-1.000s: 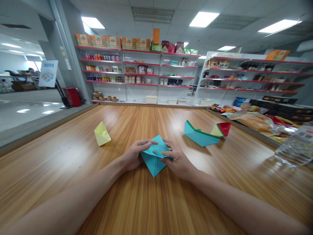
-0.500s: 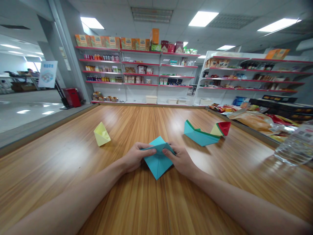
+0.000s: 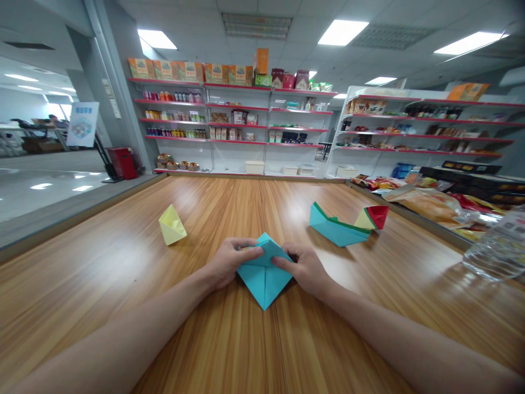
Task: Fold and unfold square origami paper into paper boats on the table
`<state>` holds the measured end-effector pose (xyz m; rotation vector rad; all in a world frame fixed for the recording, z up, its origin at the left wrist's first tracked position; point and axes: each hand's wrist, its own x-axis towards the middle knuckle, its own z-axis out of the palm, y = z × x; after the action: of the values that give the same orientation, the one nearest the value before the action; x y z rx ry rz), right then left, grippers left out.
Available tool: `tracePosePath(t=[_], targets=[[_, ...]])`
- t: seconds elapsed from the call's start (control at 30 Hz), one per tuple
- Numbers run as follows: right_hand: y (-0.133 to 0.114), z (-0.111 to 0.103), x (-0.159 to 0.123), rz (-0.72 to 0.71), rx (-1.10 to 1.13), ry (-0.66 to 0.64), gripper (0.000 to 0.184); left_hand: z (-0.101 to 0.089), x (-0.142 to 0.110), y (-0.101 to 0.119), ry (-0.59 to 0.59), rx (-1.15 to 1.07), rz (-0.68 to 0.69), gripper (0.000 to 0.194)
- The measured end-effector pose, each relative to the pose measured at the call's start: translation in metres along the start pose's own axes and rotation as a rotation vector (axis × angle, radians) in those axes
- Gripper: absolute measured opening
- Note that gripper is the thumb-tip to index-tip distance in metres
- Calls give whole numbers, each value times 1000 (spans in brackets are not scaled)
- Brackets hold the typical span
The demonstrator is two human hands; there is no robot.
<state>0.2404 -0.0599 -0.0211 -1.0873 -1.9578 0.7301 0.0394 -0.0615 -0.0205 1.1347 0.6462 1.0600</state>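
Observation:
A folded sheet of blue paper point(image 3: 264, 282) is held between my two hands above the wooden table point(image 3: 197, 334), one corner pointing toward me. My left hand point(image 3: 229, 262) pinches its left side, thumb on top and fingers behind. On the right edge my right hand point(image 3: 305, 268) has the same kind of grip, its thumb pressing the upper layer. The fingers behind the paper are partly hidden. A yellow folded paper boat point(image 3: 172, 225) sits to the left. To the right lies a blue and green folded paper boat point(image 3: 338, 230), touching or close to a red and yellow paper piece point(image 3: 373, 218).
A clear plastic bottle point(image 3: 498, 246) lies at the right edge of the table. Snack packets point(image 3: 435, 205) are heaped beyond the right-hand rim. Shelves of goods point(image 3: 235, 123) stand behind the table. A sign board point(image 3: 82, 125) and a red box point(image 3: 123, 163) are at the left.
The top flap of the blue paper has folded further toward me, and the near corner sits slightly lower. Both hands keep their grip on it. The other paper pieces stay in place.

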Motion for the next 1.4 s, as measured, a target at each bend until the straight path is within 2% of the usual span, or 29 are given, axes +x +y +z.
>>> tracePosePath(t=[0.1, 0.2, 0.37, 0.47, 0.6, 0.67, 0.77, 0.87, 0.97, 1.07, 1.17, 1.3, 1.4], targets=[[0, 0, -1, 5, 10, -7, 30, 0, 1, -1, 24, 36, -13, 26], [1, 2, -2, 37, 42, -7, 32, -2, 3, -4, 97, 76, -32, 31], [1, 6, -2, 72, 231, -22, 29, -4, 6, -8, 154, 109, -3, 35], [2, 6, 0, 111, 322, -3, 46, -3, 6, -6, 165, 55, 38, 32], [5, 4, 1, 169, 354, 7, 53, -3, 7, -4, 182, -14, 29, 61], [5, 3, 1, 165, 363, 4, 51, -3, 7, -4, 192, -1, 30, 64], [6, 2, 1, 155, 371, 12, 48, -2, 6, -5, 183, 162, 80, 45], [7, 2, 2, 160, 388, 67, 46, 2, 2, -6, 82, 500, 214, 35], [6, 0, 2, 159, 443, 131, 47, 8, -3, -5, -36, 749, 303, 53], [4, 0, 1, 129, 430, 162, 48, 11, -5, -5, -105, 808, 277, 68], [0, 1, -2, 67, 437, 142, 54, 11, -5, -4, -73, 821, 252, 75], [-7, 4, -7, -33, 532, 28, 74, 8, -4, -6, -14, 828, 267, 93], [-11, 6, -9, -62, 512, -25, 80, 7, -4, -6, -15, 767, 268, 96]])
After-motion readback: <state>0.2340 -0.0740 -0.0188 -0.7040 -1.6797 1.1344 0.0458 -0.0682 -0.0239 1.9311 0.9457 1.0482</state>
